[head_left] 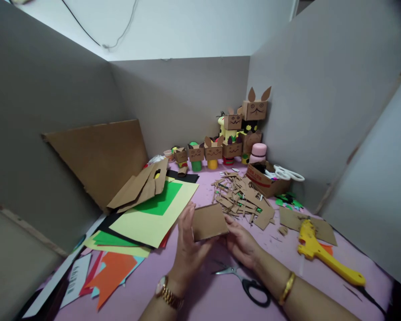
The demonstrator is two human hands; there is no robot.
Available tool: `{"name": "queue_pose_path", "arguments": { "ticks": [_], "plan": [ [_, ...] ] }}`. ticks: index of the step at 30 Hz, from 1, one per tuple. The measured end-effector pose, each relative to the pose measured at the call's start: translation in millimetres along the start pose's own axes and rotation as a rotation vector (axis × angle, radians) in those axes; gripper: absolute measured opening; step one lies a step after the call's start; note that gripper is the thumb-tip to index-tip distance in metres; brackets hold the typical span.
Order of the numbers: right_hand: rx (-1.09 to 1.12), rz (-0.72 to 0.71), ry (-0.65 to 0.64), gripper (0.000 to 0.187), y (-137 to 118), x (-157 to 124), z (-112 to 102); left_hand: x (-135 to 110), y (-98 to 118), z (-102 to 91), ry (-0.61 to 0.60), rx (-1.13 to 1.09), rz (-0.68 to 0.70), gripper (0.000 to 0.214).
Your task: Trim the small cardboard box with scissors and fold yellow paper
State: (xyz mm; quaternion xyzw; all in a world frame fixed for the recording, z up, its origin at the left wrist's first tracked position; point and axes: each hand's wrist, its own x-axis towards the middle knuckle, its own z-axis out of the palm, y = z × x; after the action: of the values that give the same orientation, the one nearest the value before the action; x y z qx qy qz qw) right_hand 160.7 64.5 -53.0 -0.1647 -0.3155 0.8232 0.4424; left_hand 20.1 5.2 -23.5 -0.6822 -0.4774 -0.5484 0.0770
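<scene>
A small brown cardboard box point(210, 222) is held up between both my hands over the purple tabletop point(133, 294). My left hand point(191, 240) grips its left side, with the fingers up along the edge and the thumb below. From the right, my right hand point(239, 240) closes on the box's right edge; some of its fingertips are hidden behind the cardboard. Just below the hands lie scissors point(243, 281) with black handles, their blades slightly apart.
Coloured paper sheets point(183, 194) and cardboard pieces point(143, 187) are stacked at left. Cardboard scraps point(237, 196) lie beyond my hands. At right are a yellow glue gun point(330, 258) and a box point(267, 180) holding white scissors. Cardboard animal figures point(213, 154) stand along the back.
</scene>
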Motion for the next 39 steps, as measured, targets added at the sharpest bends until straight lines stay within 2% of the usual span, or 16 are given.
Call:
{"name": "queue_pose_path", "arguments": {
  "ticks": [3,7,9,12,16,20,25,29,32,36,38,39],
  "plan": [
    [-0.160,-0.078,0.065,0.038,-1.4,4.4,-6.8,-0.5,-18.0,0.3,-0.041,0.048,0.125,0.086],
    [-0.456,-0.206,0.078,0.045,-2.6,7.7,-15.8,-2.5,-33.0,3.1,-0.208,0.119,0.072,0.093],
    [-0.577,-0.264,0.070,0.045,-3.0,7.7,-17.7,-3.4,-33.1,5.0,-0.250,0.165,0.047,0.097],
    [-0.644,-0.307,0.055,0.043,-3.3,6.1,-17.2,-5.1,-25.6,7.0,-0.291,0.175,-0.027,0.097],
    [-0.705,-0.326,0.030,0.045,-1.3,4.5,-17.5,-9.2,-13.5,7.7,-0.239,0.053,-0.210,0.094],
    [-0.740,-0.305,0.014,0.051,3.5,5.2,-24.2,-14.6,-13.7,5.2,-0.157,-0.168,-0.370,0.096],
    [-0.818,-0.285,0.018,0.056,5.6,4.3,-28.7,-18.1,-32.0,-5.7,-0.236,-0.425,-0.529,0.094],
    [-0.857,-0.282,-0.005,0.060,3.5,3.0,-26.8,-16.7,-48.7,-9.5,-0.291,-0.485,-0.572,0.095],
    [-0.875,-0.317,-0.038,0.053,0.6,2.8,-25.3,-15.0,-54.2,-7.3,-0.310,-0.522,-0.586,0.096],
    [-0.872,-0.329,-0.044,0.040,-1.7,1.3,-21.2,-12.7,-47.2,-4.3,-0.245,-0.435,-0.584,0.099],
    [-0.846,-0.316,-0.018,0.045,0.4,-1.4,-16.3,-11.2,-37.4,-3.0,-0.128,-0.244,-0.569,0.103],
    [-0.817,-0.309,0.002,0.053,2.5,-3.1,-13.1,-10.6,-31.4,-2.0,-0.066,-0.134,-0.551,0.104]
  ]
}}
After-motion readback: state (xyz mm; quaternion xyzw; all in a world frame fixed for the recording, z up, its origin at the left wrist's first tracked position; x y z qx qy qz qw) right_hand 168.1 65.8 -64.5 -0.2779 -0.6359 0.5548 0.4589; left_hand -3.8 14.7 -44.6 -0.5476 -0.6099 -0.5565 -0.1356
